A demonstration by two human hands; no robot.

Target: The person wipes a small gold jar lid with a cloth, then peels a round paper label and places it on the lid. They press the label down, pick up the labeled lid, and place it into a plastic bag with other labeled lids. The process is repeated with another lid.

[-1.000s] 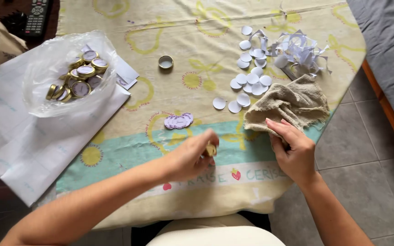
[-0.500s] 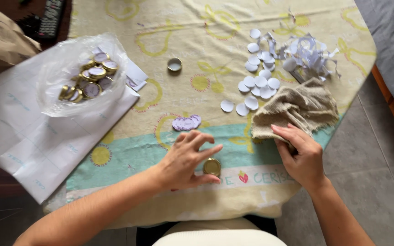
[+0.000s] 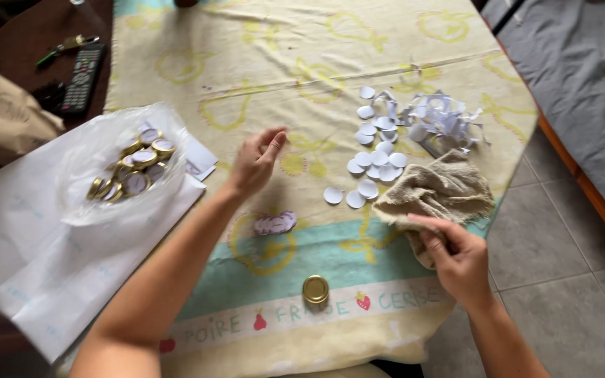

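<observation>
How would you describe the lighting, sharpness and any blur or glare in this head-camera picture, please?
Head view: soft, even daylight with only faint shadows under the arms; the left hand is slightly motion-blurred, while the right hand on the beige cloth is sharper; the gold lid shows a mild sheen, the clear plastic bag hazy glare; the tablecloth edges bow a little from the wide lens.

A remote control (image 3: pixel 82 78) lies on the dark table (image 3: pixel 29 28) at top left, a brown paper bag (image 3: pixel 5 119) just below it. A grey bed (image 3: pixel 582 91) stands right, above the tiled floor (image 3: pixel 561 280)
</observation>
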